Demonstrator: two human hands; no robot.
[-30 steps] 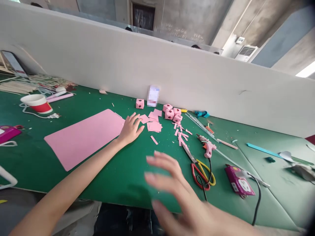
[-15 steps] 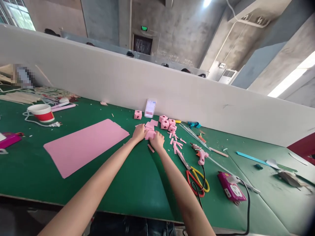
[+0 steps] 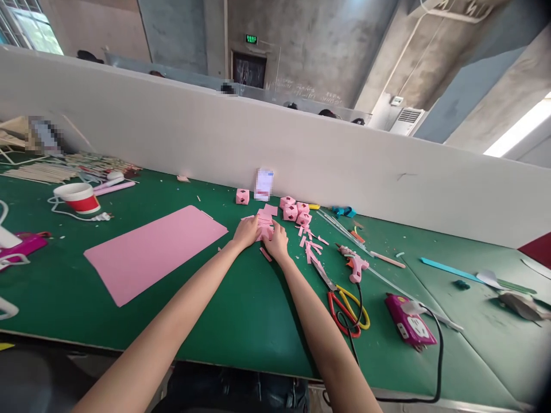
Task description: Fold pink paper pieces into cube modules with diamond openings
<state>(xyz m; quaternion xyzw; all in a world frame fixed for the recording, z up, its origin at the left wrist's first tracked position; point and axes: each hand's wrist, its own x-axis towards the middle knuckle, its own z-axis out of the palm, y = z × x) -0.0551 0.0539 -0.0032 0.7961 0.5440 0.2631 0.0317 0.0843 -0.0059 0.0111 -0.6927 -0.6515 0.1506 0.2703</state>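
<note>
Both my hands meet at a small pink paper piece (image 3: pixel 266 232) low over the green table. My left hand (image 3: pixel 247 231) pinches its left side, and my right hand (image 3: pixel 276 241) has its fingers curled on the right side. The piece looks bent between them, though the fingertips partly hide it. Other cut pink paper pieces (image 3: pixel 271 210) lie just beyond. Several folded pink paper boxes with dark diamond-shaped openings (image 3: pixel 290 213) cluster to the right, and a single pink box (image 3: pixel 242 197) stands apart at the left. A narrow pink strip (image 3: pixel 266 254) lies below my right hand.
A large pink sheet (image 3: pixel 157 252) lies left. Rightward are paper scraps (image 3: pixel 310 246), scissors with red and yellow handles (image 3: pixel 344 307), a pink glue gun (image 3: pixel 355 265) and a purple power strip (image 3: pixel 411 324) with a black cord. A phone (image 3: pixel 263 184) leans against the white partition (image 3: pixel 181 132).
The pink piece lay flatter between my hands before and now looks bent up. My right fingers have shifted slightly on it. The camera view has tilted a little.
</note>
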